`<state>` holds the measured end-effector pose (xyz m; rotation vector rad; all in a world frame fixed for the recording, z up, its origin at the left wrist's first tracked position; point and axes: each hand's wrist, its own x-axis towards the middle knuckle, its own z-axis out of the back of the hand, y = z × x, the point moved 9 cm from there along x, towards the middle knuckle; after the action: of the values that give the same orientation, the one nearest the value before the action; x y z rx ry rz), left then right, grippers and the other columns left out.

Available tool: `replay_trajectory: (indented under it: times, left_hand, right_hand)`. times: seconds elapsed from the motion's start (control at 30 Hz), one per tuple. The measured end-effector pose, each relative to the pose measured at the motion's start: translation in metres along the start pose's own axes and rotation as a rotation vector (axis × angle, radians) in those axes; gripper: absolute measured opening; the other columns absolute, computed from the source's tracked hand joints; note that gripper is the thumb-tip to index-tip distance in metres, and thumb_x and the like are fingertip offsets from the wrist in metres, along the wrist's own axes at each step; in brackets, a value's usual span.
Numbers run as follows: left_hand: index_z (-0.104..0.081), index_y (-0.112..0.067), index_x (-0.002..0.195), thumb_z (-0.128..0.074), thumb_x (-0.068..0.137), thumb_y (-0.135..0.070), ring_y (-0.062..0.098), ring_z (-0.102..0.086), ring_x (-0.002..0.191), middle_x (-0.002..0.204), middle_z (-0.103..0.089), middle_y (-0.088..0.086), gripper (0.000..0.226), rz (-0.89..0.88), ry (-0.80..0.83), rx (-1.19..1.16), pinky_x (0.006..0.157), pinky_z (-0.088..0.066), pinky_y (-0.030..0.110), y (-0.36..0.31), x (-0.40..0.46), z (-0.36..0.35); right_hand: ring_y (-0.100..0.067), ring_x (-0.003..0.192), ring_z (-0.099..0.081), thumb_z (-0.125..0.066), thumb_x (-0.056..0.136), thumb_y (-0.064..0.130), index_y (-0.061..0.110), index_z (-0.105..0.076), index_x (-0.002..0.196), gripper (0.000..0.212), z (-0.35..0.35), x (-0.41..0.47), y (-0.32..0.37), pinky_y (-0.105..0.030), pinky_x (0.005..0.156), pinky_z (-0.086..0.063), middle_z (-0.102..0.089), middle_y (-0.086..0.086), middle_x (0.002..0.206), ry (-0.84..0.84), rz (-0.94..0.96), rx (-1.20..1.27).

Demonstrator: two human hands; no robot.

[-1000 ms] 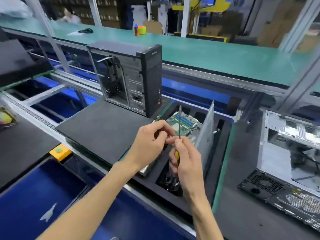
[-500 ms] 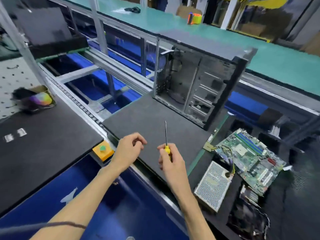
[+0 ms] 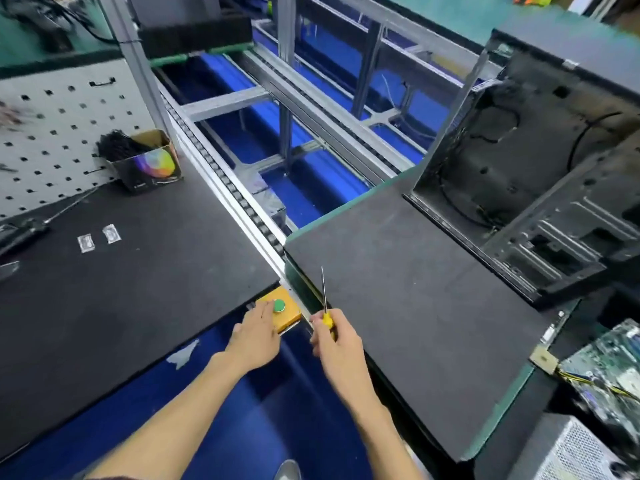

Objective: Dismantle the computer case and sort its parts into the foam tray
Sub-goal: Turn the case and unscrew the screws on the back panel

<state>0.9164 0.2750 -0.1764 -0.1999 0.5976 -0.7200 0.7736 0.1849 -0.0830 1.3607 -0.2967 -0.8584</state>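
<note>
The computer case (image 3: 540, 174) stands upright with its side open at the far right end of a dark foam pad (image 3: 408, 306), empty bays and loose black cables showing inside. Right of the pad, a green motherboard (image 3: 606, 368) and a perforated metal box (image 3: 568, 452) lie in the foam tray (image 3: 620, 306). The right hand (image 3: 334, 344) grips a yellow-handled screwdriver (image 3: 325, 306), fingers curled round the handle, shaft pointing up. The left hand (image 3: 254, 336) lies flat, fingers straight, on an orange box beside its green button (image 3: 278, 305). Farther left, a small carton (image 3: 149, 164) of black ties sits by a pegboard (image 3: 52, 133).
</note>
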Motion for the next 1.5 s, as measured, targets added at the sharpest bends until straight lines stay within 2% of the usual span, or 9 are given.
replay_trajectory:
  times: [0.17, 0.3, 0.5, 0.6, 0.73, 0.9, 1.13, 1.27, 1.5]
  left_hand:
    - [-0.024, -0.014, 0.156, -0.043, 0.102, -0.027, 0.020, -0.050, 0.126, 0.158, -0.027, -0.002, 0.060, -0.051, -0.098, 0.096, 0.099, -0.044, 0.037, 0.002, 0.005, 0.005]
    - [-0.024, -0.026, 0.156, -0.043, 0.099, -0.026, 0.015, -0.056, 0.117, 0.158, -0.029, -0.008, 0.060, -0.064, -0.124, 0.272, 0.084, -0.042, 0.034, 0.003, 0.003, 0.005]
    - [-0.040, -0.024, 0.141, -0.050, 0.095, -0.028, 0.025, -0.050, 0.127, 0.141, -0.047, 0.001, 0.048, 0.041, 0.032, 0.373, 0.098, -0.041, 0.046, -0.010, 0.015, 0.026]
    - [-0.043, -0.017, 0.133, -0.044, 0.096, -0.024, 0.024, -0.055, 0.119, 0.132, -0.055, 0.003, 0.038, 0.046, -0.151, 0.317, 0.093, -0.043, 0.039, -0.035, 0.006, 0.058]
    - [-0.061, -0.023, 0.106, -0.045, 0.095, -0.015, 0.019, -0.058, 0.095, 0.109, -0.065, -0.003, 0.021, -0.206, -0.435, -0.012, 0.082, -0.043, 0.035, -0.100, -0.024, 0.102]
    - [-0.054, -0.030, 0.077, -0.049, 0.091, -0.014, 0.008, -0.051, 0.068, 0.078, -0.064, -0.012, 0.023, -0.458, -0.441, -0.163, 0.059, -0.034, 0.028, -0.195, -0.061, 0.114]
    - [-0.051, -0.030, 0.064, -0.049, 0.087, -0.014, 0.007, -0.052, 0.062, 0.059, -0.057, -0.012, 0.028, -0.650, -0.235, -0.208, 0.057, -0.037, 0.032, -0.312, -0.119, 0.059]
    - [-0.051, -0.029, 0.061, -0.042, 0.081, -0.017, 0.008, -0.050, 0.060, 0.057, -0.055, -0.009, 0.025, -0.756, -0.139, -0.328, 0.060, -0.041, 0.035, -0.361, -0.167, 0.022]
    - [-0.056, -0.021, 0.065, -0.042, 0.081, -0.007, 0.010, -0.054, 0.062, 0.063, -0.059, -0.007, 0.026, -0.949, -0.287, -0.572, 0.061, -0.042, 0.032, -0.421, -0.262, 0.007]
  right_hand:
    - [-0.003, 0.059, -0.050, -0.050, 0.106, 0.027, 0.016, -0.060, 0.093, 0.020, -0.007, 0.006, 0.003, -0.019, 0.057, -0.044, -0.058, 0.011, 0.064, 0.024, -0.015, 0.013]
    - [-0.004, 0.058, -0.051, -0.050, 0.106, 0.026, 0.015, -0.060, 0.093, 0.019, -0.008, 0.010, 0.008, -0.019, 0.058, -0.044, -0.058, 0.009, 0.064, 0.020, -0.010, 0.016]
    - [-0.006, 0.059, -0.049, -0.049, 0.106, 0.028, 0.017, -0.059, 0.094, 0.019, -0.011, 0.005, 0.020, -0.023, 0.059, -0.044, -0.057, 0.005, 0.065, 0.017, 0.020, 0.034]
    - [-0.005, 0.057, -0.049, -0.048, 0.105, 0.027, 0.021, -0.059, 0.092, 0.018, -0.001, -0.003, 0.031, -0.020, 0.057, -0.043, -0.058, 0.006, 0.064, -0.001, 0.059, 0.054]
    - [-0.005, 0.056, -0.048, -0.048, 0.104, 0.026, 0.026, -0.059, 0.091, 0.017, 0.028, -0.016, 0.043, -0.018, 0.053, -0.043, -0.057, 0.008, 0.064, -0.071, 0.087, 0.100]
    - [-0.014, 0.061, -0.043, -0.047, 0.101, 0.037, 0.027, -0.055, 0.091, 0.016, 0.093, -0.046, 0.049, -0.035, 0.060, -0.040, -0.050, 0.002, 0.066, -0.272, 0.125, 0.051]
    - [-0.010, 0.056, -0.037, -0.050, 0.087, 0.058, 0.019, -0.058, 0.083, 0.040, 0.204, -0.129, 0.029, -0.029, 0.055, -0.035, -0.044, 0.009, 0.058, -0.544, 0.130, 0.038]
    - [-0.012, 0.054, -0.033, -0.053, 0.092, 0.049, 0.022, -0.046, 0.069, 0.037, 0.247, -0.184, 0.013, -0.031, 0.052, -0.033, -0.038, 0.008, 0.055, -0.626, 0.136, 0.036]
    - [-0.010, 0.059, -0.032, -0.053, 0.095, 0.052, 0.026, -0.039, 0.068, 0.040, 0.303, -0.283, 0.000, -0.030, 0.055, -0.031, -0.037, 0.007, 0.060, -0.671, 0.216, 0.044]
